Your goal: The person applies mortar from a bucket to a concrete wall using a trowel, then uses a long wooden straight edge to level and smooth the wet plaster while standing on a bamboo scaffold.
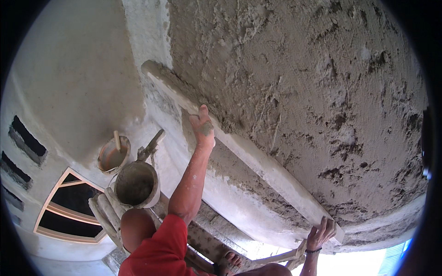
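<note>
A long, pale, mortar-smeared straightedge (pixel 267 168) lies slantwise against a wall coated with rough grey wet mortar (pixel 304 96). My left hand (pixel 202 129), spotted with mortar, is closed round its upper part, with the thumb along the near face. At the lower right end, my right hand (pixel 321 233) has its fingers curled over the straightedge; a dark band circles that wrist. Mortar has built up along the straightedge's upper side near my left hand. Above it the coat shows ridges and dark pits; below it are thinner, patchy mortar and paler wall.
Left of my left arm stands a bucket (pixel 153 195) holding grey mortar. Beyond it is a smaller bucket (pixel 100 161) with a wooden-handled tool (pixel 118 140) in it. Scaffold planks (pixel 202 239) run below me. A wooden window frame (pixel 76 213) and dark wall slots (pixel 28 139) lie far left.
</note>
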Action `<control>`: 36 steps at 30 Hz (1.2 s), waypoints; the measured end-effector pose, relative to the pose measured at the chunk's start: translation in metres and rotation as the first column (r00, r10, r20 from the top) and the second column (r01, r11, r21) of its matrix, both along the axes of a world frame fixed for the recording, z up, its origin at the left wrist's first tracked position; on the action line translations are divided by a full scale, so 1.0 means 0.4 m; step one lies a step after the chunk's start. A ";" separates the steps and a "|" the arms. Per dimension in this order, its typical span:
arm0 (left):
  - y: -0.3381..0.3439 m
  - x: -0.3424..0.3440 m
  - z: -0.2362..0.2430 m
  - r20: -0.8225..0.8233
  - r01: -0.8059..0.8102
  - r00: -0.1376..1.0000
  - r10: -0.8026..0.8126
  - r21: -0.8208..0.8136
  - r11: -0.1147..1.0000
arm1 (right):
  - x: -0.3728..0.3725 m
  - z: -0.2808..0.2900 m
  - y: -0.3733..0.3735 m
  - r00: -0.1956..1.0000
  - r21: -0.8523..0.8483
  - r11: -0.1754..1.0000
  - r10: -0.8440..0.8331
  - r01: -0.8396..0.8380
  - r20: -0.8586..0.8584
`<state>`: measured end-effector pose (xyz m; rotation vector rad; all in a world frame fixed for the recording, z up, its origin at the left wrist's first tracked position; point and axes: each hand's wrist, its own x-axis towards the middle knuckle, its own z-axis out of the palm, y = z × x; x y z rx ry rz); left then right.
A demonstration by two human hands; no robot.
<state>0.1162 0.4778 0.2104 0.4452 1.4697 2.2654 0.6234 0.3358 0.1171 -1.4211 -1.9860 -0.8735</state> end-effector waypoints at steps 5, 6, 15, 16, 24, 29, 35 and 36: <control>-0.031 0.045 0.020 0.131 0.089 0.988 -0.086 -0.021 0.996 | 0.053 0.000 -0.010 1.000 -0.009 1.000 0.010 -0.010 0.015; -0.040 0.064 0.013 0.166 0.115 0.980 -0.111 -0.017 0.993 | 0.068 0.007 -0.020 1.000 -0.021 1.000 0.015 -0.015 0.000; -0.052 0.242 -0.124 0.070 0.100 0.992 -0.108 0.117 0.988 | 0.235 -0.060 -0.075 0.987 -0.099 0.982 -0.161 0.162 0.011; -0.051 0.230 -0.092 0.064 0.123 0.989 -0.135 0.164 0.979 | 0.221 -0.044 -0.066 0.989 -0.066 0.986 -0.150 0.150 0.003; 0.003 0.003 0.132 0.079 0.112 0.990 -0.120 0.105 0.988 | -0.008 0.155 0.012 0.998 0.140 0.988 -0.061 0.063 -0.017; 0.035 -0.115 0.248 0.124 0.109 0.985 -0.119 0.087 0.990 | -0.126 0.296 0.050 0.999 0.213 0.976 -0.031 0.034 -0.014; 0.051 -0.214 0.287 0.114 0.166 0.977 -0.179 0.120 0.979 | -0.198 0.369 0.066 0.999 0.226 0.973 -0.036 0.034 0.003; 0.051 -0.211 0.293 0.139 0.155 0.976 -0.168 0.099 0.983 | -0.196 0.369 0.066 0.999 0.224 0.974 -0.043 0.040 0.009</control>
